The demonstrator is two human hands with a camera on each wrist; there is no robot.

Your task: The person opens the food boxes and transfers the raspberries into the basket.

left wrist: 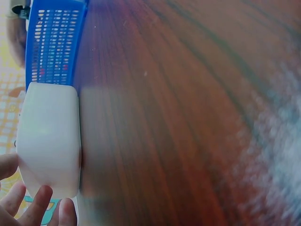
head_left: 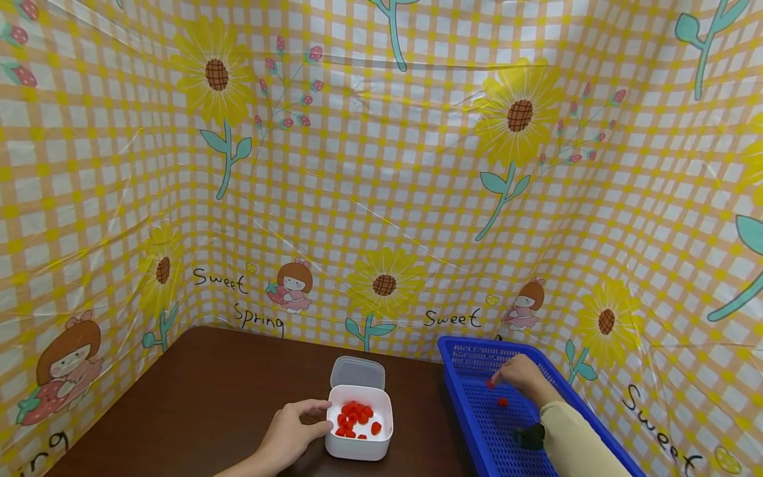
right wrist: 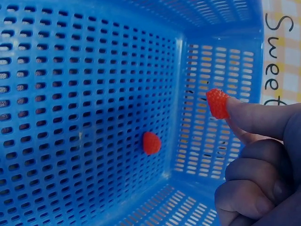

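Between thumb and forefinger, my right hand pinches a small red raspberry, held above the blue plastic basket. A second raspberry lies on the basket floor below it. My left hand rests against the left side of a square white container, its thumb and fingertips touching the wall near the rim. Inside that container lie several red raspberries, mostly heaped toward the left. In the left wrist view, the fingertips meet the container's near end.
A translucent lid lies behind the white container on the dark brown wooden table. The basket's raised slotted walls stand at the right. Yellow checked cloth hangs around the back and sides. A dark band sits at the right sleeve.
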